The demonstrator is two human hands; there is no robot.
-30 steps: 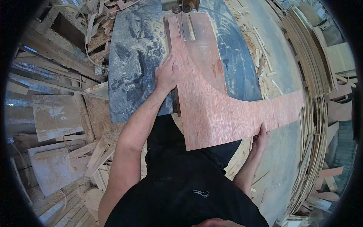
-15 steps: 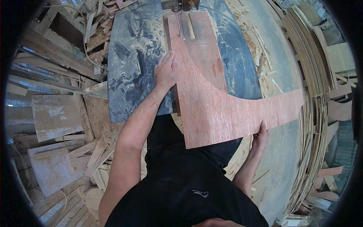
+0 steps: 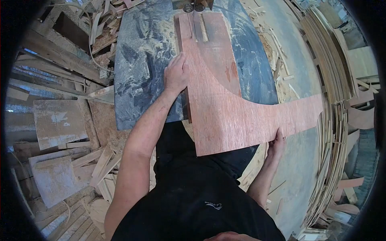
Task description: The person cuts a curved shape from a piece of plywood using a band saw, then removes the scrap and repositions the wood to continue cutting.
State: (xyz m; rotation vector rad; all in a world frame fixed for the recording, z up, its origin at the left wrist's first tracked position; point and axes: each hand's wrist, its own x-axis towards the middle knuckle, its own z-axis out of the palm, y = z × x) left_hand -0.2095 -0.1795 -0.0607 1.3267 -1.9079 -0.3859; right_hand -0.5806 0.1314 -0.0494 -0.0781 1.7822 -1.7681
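A reddish plywood panel with a concave curved edge lies partly on the dusty saw table, its near part overhanging toward my body. My left hand holds the panel's left edge, its fingers pointing forward along that side and pressed to it. At the near right edge, my right hand grips the panel with the thumb on top and the other fingers hidden underneath. The panel's narrow far end is at the thin saw blade, below the round guides. A flat board lies under the panel.
Stacked curved sheets stand along the right. Wood offcuts pile up left of the saw table, and flat pieces lie further left. Scraps and sawdust cover the floor to the right.
The plywood panel has slid very slightly forward toward the blade, and both hands keep their hold on it.
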